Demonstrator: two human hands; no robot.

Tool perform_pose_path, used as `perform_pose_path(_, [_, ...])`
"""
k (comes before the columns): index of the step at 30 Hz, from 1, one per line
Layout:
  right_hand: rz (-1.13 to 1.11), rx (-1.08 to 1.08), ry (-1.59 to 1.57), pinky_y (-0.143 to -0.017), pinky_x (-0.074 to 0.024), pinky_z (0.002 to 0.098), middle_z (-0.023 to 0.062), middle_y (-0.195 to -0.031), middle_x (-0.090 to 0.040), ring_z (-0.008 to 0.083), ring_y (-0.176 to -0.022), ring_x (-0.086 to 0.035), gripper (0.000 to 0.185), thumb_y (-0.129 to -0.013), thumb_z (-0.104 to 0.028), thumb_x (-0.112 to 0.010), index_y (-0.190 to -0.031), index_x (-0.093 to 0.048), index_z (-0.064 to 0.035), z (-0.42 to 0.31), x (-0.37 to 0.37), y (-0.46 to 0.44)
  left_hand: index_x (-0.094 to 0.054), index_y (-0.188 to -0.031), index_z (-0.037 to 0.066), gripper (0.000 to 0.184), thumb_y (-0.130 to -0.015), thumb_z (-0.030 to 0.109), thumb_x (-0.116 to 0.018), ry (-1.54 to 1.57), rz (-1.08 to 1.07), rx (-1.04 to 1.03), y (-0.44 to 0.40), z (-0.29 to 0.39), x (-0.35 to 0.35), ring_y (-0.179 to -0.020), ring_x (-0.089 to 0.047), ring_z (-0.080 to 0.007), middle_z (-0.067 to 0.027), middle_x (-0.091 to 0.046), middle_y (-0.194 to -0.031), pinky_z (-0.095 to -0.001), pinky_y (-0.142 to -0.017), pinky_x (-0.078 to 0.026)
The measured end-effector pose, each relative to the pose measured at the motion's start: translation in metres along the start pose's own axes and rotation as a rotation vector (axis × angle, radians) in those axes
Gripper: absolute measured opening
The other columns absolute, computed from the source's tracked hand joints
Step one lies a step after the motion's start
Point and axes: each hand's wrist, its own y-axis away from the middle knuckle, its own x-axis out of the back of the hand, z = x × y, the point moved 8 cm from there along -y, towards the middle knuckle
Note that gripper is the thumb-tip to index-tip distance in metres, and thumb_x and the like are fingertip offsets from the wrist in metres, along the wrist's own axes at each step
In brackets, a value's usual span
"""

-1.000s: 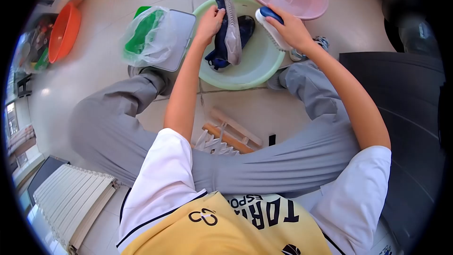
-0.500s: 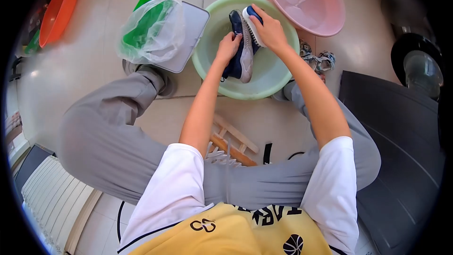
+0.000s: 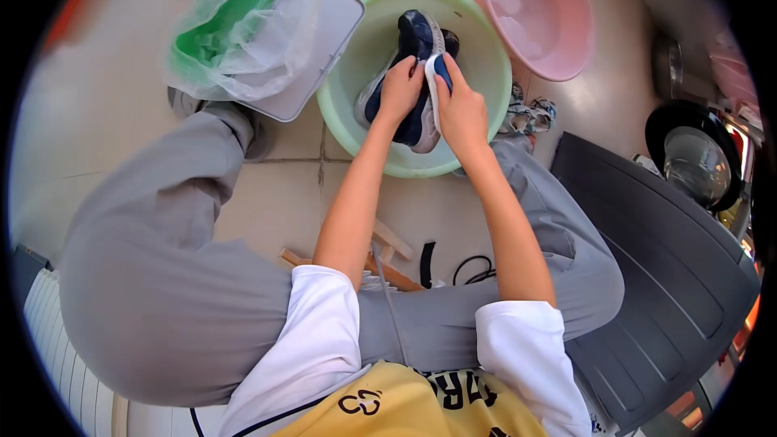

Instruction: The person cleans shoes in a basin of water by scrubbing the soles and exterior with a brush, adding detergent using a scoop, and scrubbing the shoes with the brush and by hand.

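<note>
A dark blue shoe [image 3: 415,32] with a pale sole is held over the light green basin [image 3: 330,113]. My left hand [image 3: 398,93] grips it by its middle, fingers closed around the upper. In my right hand [image 3: 463,113] is a scrub brush [image 3: 438,77] with a blue back and white rim, pressed along the shoe's right side. Its bristles are hidden from this angle. Another dark shoe [image 3: 451,42] shows partly behind the first, inside the basin.
A pink basin [image 3: 558,57] with liquid stands at the upper right. At the left are a plastic bag [image 3: 243,40] and a grey lid-like panel [image 3: 344,12]. Patterned sandals [image 3: 538,116] lie beside the green basin, near a dark grey panel [image 3: 647,259]. A wooden frame [image 3: 392,240] is below.
The brush has moved down along the shoe toward me, and the shoe has turned so more of its upper shows. The whole view has shifted a little.
</note>
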Motion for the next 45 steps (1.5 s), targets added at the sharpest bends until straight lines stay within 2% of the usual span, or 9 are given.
perform_pose_path(3, [-0.002, -0.014, -0.065, -0.063, -0.0462, 0.0477, 0.0258, -0.075, -0.06, 0.0429, -0.07, -0.058, 0.037, -0.087, -0.03, -0.048, -0.121, -0.05, -0.0157, 0.006, 0.001, 0.011, -0.046, -0.072, -0.002, 0.031, -0.086, 0.025, -0.049, 0.08, -0.037, 0.032, -0.001, -0.005, -0.001, -0.063, -0.046, -0.0388, -0.0218, -0.048, -0.066, -0.0407, -0.058, -0.037])
perform_pose_path(5, [0.059, -0.04, -0.094, -0.066, -0.046, 0.0475, 0.0253, -0.079, -0.06, 0.0433, -0.073, -0.058, 0.037, -0.086, -0.03, -0.049, -0.119, -0.052, -0.0139, 0.003, 0.004, 0.009, -0.045, -0.074, -0.002, 0.029, -0.086, 0.024, -0.051, 0.125, -0.036, -0.028, -0.003, -0.001, 0.0, -0.057, -0.04, -0.0281, -0.0196, -0.044, -0.064, -0.0358, -0.056, -0.036])
perform_pose_path(11, [0.083, 0.163, 0.078, -0.074, -0.045, 0.0462, 0.023, -0.091, -0.06, 0.0416, -0.084, -0.057, 0.038, -0.085, -0.033, -0.049, -0.117, -0.053, -0.0134, -0.016, -0.007, -0.074, -0.046, -0.082, -0.002, 0.026, -0.087, 0.023, -0.049, 0.041, -0.046, -0.117, -0.01, 0.0, -0.001, -0.067, -0.048, -0.0368, -0.0216, -0.05, -0.075, -0.0379, -0.061, -0.039])
perform_pose_path(13, [0.032, 0.201, 0.096, -0.075, -0.045, 0.0452, 0.0226, -0.093, -0.06, 0.0406, -0.086, -0.057, 0.038, -0.085, -0.035, -0.048, -0.116, -0.054, -0.0139, -0.019, -0.008, -0.102, -0.048, -0.083, -0.001, 0.025, -0.086, 0.023, -0.049, 0.007, -0.07, -0.049, -0.009, -0.002, -0.002, -0.08, -0.051, -0.0402, -0.0207, -0.053, -0.082, -0.0442, -0.067, -0.04])
perform_pose_path(17, [-0.069, 0.405, 0.094, -0.078, -0.0446, 0.0422, 0.0204, -0.097, -0.06, 0.0383, -0.09, -0.056, 0.037, -0.084, -0.037, -0.049, -0.114, -0.055, -0.0151, -0.031, -0.028, -0.15, -0.048, -0.083, -0.001, 0.025, -0.086, 0.023, -0.049, 0.033, -0.057, -0.039, -0.006, -0.004, -0.002, -0.082, -0.051, -0.04, -0.0207, -0.053, -0.083, -0.0446, -0.068, -0.04])
perform_pose_path(23, [-0.141, 0.374, 0.122, -0.079, -0.0443, 0.0418, 0.0206, -0.098, -0.06, 0.0392, -0.091, -0.055, 0.036, -0.085, -0.034, -0.05, -0.112, -0.056, -0.0108, -0.024, -0.022, -0.143, -0.049, -0.082, -0.001, 0.023, -0.085, 0.022, -0.05, -0.035, -0.09, -0.035, -0.003, -0.004, -0.005, -0.081, -0.052, -0.0401, -0.02, -0.055, -0.083, -0.0463, -0.066, -0.041])
perform_pose_path(29, [-0.077, 0.187, -0.043, -0.08, -0.0443, 0.042, 0.0241, -0.099, -0.058, 0.0408, -0.091, -0.056, 0.036, -0.086, -0.027, -0.051, -0.117, -0.052, -0.0086, -0.001, -0.003, -0.039, -0.05, -0.076, -0.001, 0.022, -0.084, 0.02, -0.049, 0.009, 0.083, -0.024, 0.003, -0.01, -0.003, -0.077, -0.053, -0.041, -0.0206, -0.055, -0.079, -0.0469, -0.064, -0.041])
perform_pose_path(34, [-0.034, 0.043, -0.077, -0.077, -0.0444, 0.0427, 0.0245, -0.096, -0.059, 0.0418, -0.089, -0.056, 0.037, -0.087, -0.026, -0.049, -0.119, -0.05, -0.0075, 0.016, 0.004, 0.01, -0.049, -0.075, -0.001, 0.026, -0.085, 0.023, -0.049, 0.058, -0.055, -0.039, 0.0, -0.014, -0.013, -0.077, -0.052, -0.0404, -0.0207, -0.053, -0.076, -0.046, -0.063, -0.04])
perform_pose_path(45, [0.012, 0.257, 0.06, -0.08, -0.0427, 0.0441, 0.0218, -0.1, -0.059, 0.0408, -0.091, -0.055, 0.039, -0.085, -0.034, -0.049, -0.116, -0.054, -0.0102, -0.014, -0.014, -0.109, -0.049, -0.081, -0.001, 0.022, -0.086, 0.02, -0.05, 0.058, -0.039, -0.123, 0.0, -0.004, -0.01, -0.077, -0.049, -0.0407, -0.021, -0.051, -0.08, -0.0429, -0.064, -0.039])
